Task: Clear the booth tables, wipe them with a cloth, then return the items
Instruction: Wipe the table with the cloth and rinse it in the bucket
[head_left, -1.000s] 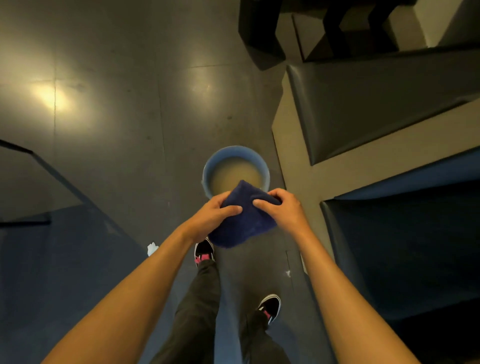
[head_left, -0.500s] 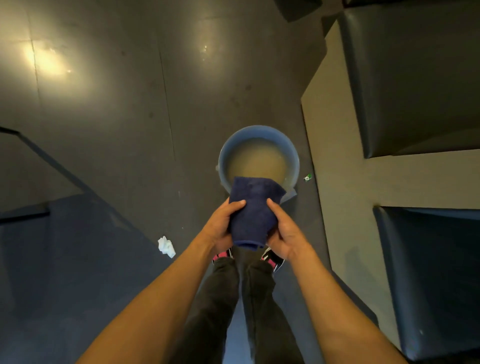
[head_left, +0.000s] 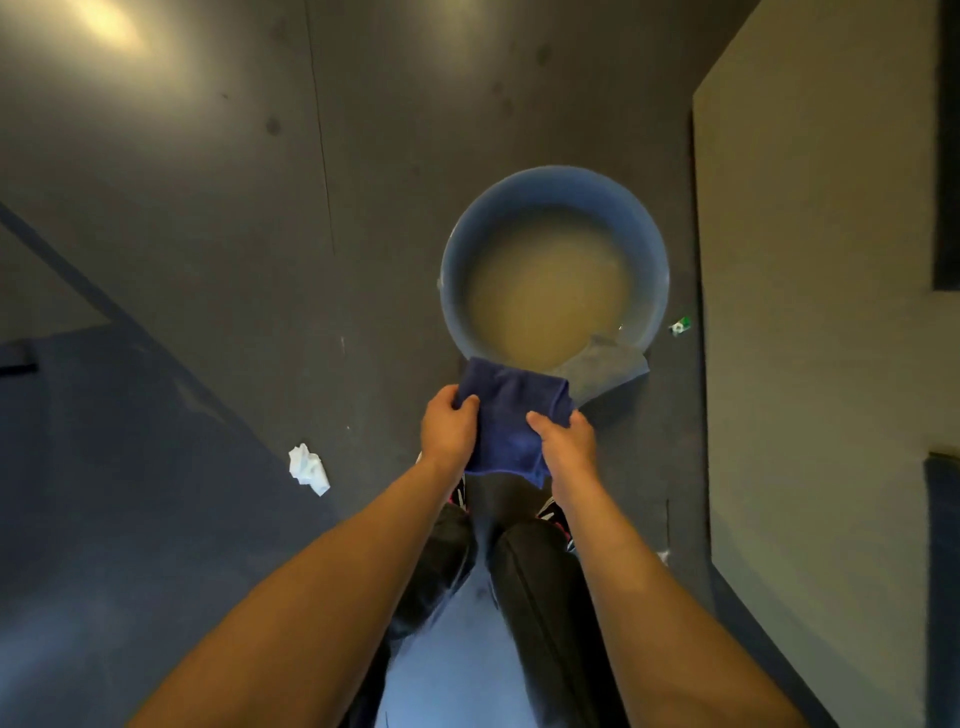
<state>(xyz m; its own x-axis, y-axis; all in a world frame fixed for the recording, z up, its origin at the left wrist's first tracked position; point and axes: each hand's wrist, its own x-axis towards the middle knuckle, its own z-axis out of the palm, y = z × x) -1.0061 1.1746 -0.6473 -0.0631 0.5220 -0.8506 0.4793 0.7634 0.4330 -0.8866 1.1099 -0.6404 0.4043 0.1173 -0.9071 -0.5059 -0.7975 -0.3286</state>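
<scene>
Below, bucket (head_left: 555, 208) holds seemingly murky water (head_left: 545, 286).

Dark grey floor (head_left: 218, 197) with glare; beige platform (head_left: 821, 260) at right.

A crumpled white paper scrap (head_left: 308, 469) lies on the dark floor (head_left: 208, 208).

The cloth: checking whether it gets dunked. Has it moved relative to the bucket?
Yes. The cloth now sits nearer the person, barely overlapping the bucket rim.
</scene>
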